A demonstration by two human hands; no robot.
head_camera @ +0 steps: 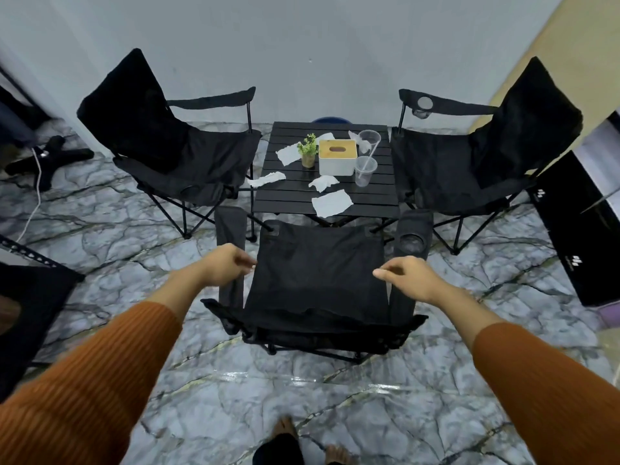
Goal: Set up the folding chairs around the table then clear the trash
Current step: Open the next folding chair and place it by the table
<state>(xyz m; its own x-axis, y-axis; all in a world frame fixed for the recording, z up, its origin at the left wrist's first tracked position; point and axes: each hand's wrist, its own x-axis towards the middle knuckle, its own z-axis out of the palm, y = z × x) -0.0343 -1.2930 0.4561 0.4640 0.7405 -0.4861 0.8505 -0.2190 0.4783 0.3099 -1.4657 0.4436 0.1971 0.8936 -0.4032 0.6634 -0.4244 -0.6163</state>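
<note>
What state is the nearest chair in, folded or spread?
Spread. The nearest chair has its seat stretched wide and flat, with its armrests apart on either side.

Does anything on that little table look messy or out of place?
Yes. Crumpled white paper tissues lie scattered over the black slatted table, and one hangs off its left edge. Two clear plastic cups stand among them, the nearer one holding a straw. It all looks like leftover trash.

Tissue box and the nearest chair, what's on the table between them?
Head view: two white tissues, a crumpled tissue beside the tissue box, then a flatter tissue at the table edge by the chair.
</note>
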